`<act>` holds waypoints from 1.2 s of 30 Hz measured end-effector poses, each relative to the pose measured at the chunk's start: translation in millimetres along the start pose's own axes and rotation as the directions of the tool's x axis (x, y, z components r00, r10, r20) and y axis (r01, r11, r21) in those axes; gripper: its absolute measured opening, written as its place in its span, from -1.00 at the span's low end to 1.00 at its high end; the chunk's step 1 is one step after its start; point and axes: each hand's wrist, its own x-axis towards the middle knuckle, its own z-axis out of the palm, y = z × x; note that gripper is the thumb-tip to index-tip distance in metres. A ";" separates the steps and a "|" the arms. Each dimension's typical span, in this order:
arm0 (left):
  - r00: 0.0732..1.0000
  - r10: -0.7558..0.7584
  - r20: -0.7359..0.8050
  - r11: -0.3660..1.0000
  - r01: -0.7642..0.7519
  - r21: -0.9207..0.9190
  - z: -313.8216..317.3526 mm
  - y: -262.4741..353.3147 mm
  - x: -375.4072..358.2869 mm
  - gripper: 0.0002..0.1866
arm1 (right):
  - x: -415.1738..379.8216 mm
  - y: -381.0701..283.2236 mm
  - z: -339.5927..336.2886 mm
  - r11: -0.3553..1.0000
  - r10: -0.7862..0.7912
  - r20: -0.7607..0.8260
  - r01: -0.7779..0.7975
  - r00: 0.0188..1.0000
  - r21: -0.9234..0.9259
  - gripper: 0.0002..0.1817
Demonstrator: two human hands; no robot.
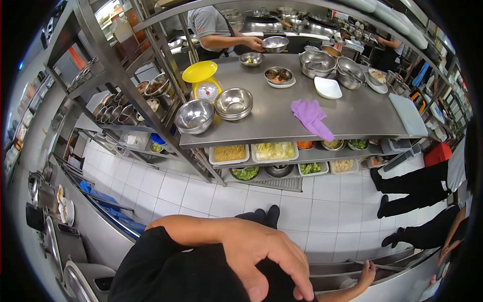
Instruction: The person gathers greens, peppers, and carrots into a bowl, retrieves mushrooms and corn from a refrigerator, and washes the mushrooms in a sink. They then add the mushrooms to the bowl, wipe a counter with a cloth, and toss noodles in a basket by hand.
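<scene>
My left hand (pixel 269 254) reaches across in front of my black clothing at the bottom centre, with thumb and fingers spread apart and nothing visible between them. Low on the right, my right hand (pixel 369 274) is closed at a thin metal bar (pixel 390 267) over a steel compartment. Ahead stands a steel table (pixel 266 113) with steel bowls (pixel 195 116), a yellow scale (pixel 206 90), a purple cloth (pixel 311 119), a white square plate (pixel 327 88) and a bowl of food (pixel 279 75).
Food trays (pixel 229 154) fill the shelf under the table. Across it, a person in grey (pixel 214 30) holds a steel bowl (pixel 275 44). People in black trousers (pixel 417 185) stand at the right. A metal rack (pixel 136 75) rises at the left; white floor tiles (pixel 216 199) lie between counters.
</scene>
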 end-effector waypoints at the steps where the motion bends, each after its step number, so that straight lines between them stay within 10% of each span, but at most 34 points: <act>1: 0.998 0.063 -0.007 0.998 -0.063 0.006 5.1 4.6 9.9 -0.38 | 6.0 7.0 24.7 0.989 -0.147 -0.087 0.149 0.985 0.010 -0.47; 3: 0.978 0.207 -0.040 0.977 -0.204 0.055 16.5 1.8 24.4 -0.37 | -7.4 -30.7 64.7 0.919 -0.218 -0.077 0.231 0.973 0.320 -0.48; 7: 0.946 0.319 -0.061 0.948 -0.317 0.035 33.6 -16.3 35.5 -0.33 | -28.1 -95.2 82.3 0.991 -0.109 0.366 0.073 0.924 0.112 -0.42; 14: 0.988 -0.014 0.152 0.992 -0.006 0.129 29.8 11.4 39.6 -0.60 | -13.9 -65.8 94.7 0.982 -0.172 0.187 0.153 0.967 0.111 -0.40; 27: 0.977 0.197 -0.085 0.980 -0.195 0.031 50.3 1.4 39.0 -0.61 | 4.0 -44.0 113.1 0.993 -0.108 0.283 0.086 0.953 0.086 -0.36; 33: 0.996 -0.078 -0.042 0.957 0.087 0.277 21.1 4.6 4.7 -0.78 | 14.4 -28.6 144.9 0.994 -0.108 0.375 0.093 0.921 0.056 -0.36; 36: 0.892 -0.200 -0.405 0.783 0.394 0.481 -2.5 -25.0 -29.5 -0.79 | 12.8 -38.3 143.1 0.996 -0.085 0.421 0.090 0.903 0.007 -0.35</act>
